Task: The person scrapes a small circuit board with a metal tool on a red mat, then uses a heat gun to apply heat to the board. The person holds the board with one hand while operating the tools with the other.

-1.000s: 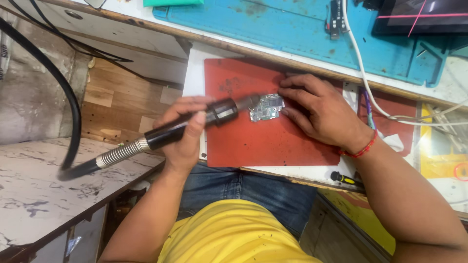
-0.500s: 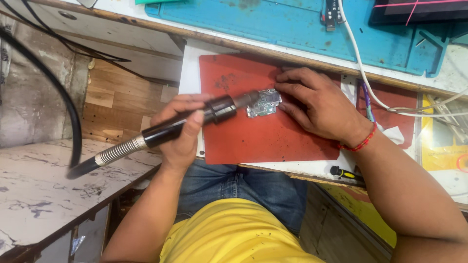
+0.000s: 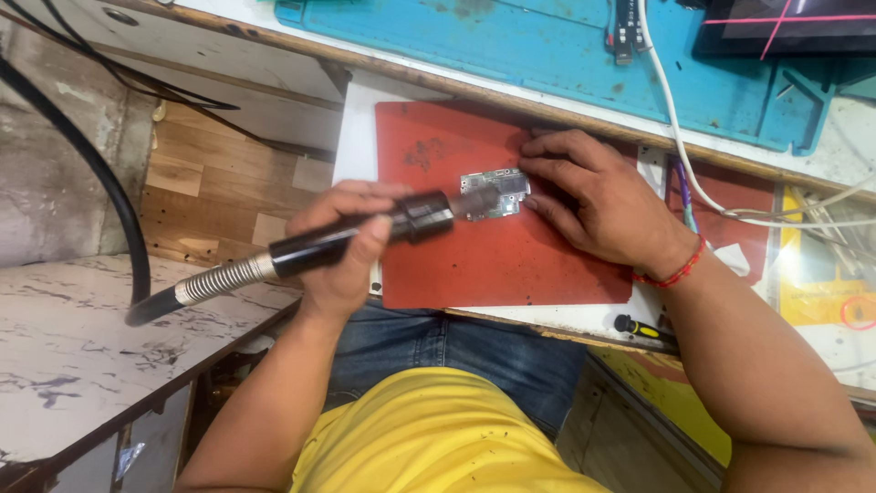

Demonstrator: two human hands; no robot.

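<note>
A small circuit board (image 3: 495,193) lies on a red work mat (image 3: 484,246). My left hand (image 3: 345,245) grips a black hot-air wand (image 3: 365,233) with a metal spring collar and a black hose; its nozzle points at the board's left end. My right hand (image 3: 598,196) rests flat on the mat, with fingertips touching the board's right edge.
A blue mat (image 3: 566,50) lies at the back with a dark device (image 3: 785,27) and a white cable (image 3: 693,173) running across. A small screwdriver (image 3: 643,329) lies at the bench's near edge. A marbled side table (image 3: 82,338) stands at the left.
The wand's nozzle and the left hand have stayed at the board's left end. The view has shifted slightly; the right hand keeps pinning the board.
</note>
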